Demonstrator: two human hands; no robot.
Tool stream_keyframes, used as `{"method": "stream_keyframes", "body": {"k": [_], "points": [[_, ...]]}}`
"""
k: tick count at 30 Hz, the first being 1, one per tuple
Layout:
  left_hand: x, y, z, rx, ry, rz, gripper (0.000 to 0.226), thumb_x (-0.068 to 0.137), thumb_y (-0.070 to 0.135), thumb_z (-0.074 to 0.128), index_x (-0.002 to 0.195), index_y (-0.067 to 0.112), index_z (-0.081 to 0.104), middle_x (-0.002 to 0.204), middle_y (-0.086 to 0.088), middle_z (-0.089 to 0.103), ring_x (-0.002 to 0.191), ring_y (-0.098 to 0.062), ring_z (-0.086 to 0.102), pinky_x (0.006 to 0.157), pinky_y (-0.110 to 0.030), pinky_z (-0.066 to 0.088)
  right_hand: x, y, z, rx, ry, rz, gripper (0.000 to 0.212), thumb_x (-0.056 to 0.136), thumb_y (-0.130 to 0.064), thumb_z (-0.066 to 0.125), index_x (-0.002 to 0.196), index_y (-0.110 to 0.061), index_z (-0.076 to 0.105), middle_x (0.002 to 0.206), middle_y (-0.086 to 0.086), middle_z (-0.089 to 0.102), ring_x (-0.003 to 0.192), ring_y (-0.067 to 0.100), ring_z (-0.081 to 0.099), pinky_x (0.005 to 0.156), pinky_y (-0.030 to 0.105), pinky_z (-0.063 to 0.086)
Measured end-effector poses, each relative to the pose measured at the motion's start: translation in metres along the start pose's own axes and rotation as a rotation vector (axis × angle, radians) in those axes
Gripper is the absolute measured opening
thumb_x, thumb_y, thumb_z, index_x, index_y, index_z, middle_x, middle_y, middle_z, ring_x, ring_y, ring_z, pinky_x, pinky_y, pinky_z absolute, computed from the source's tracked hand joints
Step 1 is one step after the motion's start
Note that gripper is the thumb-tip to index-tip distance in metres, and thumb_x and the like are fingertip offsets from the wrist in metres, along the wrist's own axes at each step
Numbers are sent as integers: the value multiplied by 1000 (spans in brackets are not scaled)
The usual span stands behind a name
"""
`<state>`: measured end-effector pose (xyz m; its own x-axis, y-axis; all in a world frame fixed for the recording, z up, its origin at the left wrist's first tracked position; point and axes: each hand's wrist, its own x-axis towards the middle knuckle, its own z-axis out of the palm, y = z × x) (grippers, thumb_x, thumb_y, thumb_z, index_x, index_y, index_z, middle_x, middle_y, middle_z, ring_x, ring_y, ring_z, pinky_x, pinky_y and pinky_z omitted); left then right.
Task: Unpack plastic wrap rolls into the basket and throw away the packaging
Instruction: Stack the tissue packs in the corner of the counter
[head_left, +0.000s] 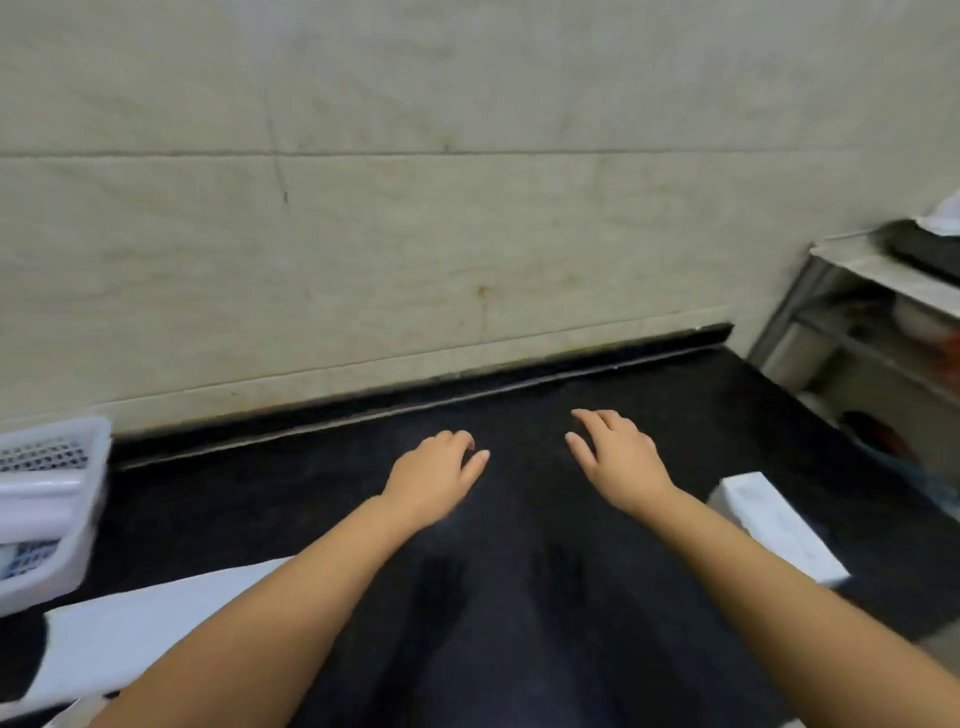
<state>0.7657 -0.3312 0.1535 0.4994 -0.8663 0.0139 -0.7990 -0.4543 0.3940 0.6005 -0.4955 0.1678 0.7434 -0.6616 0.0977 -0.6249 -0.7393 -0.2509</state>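
Both of my hands hover palm down over the middle of the black counter, holding nothing. My left hand has its fingers loosely curled. My right hand has its fingers spread. A white perforated basket stands at the far left edge with a plastic wrap roll lying in it. A long white box lies on the counter to the right of my right forearm. A flat white package lies at the lower left, partly under my left forearm.
A tiled wall rises behind the counter. At the right stands a metal shelf rack with bowls and dark items on it, beyond the counter's right edge.
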Motion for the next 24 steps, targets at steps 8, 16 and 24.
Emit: {"method": "stream_keyframes", "body": {"k": [8,16,24], "points": [[70,209,111,147,-284,378,45,94,35,45,135,19,36,132,-7,46,121,-28,46,92,-44,46,-65,233,-44,35,8,389,45,97,-41,35,138,-22,42,142,5,45,127,27,43,103,46,39],[93,288,180,634,-374,882,88,87,11,55,150,24,-5,161,-8,-2,147,-27,-5,116,-51,4,-115,309,34,61,-129,602,45,97,-37,38,139,-20,40,145,7,39,133,26,37,108,45,33],[97,278,187,474,-247,901,61,79,42,64,130,18,41,130,-6,47,123,-27,41,110,-42,24,-127,310,69,-102,-10,570,45,95,-32,43,137,-17,44,143,9,44,134,24,38,112,41,25]]}}
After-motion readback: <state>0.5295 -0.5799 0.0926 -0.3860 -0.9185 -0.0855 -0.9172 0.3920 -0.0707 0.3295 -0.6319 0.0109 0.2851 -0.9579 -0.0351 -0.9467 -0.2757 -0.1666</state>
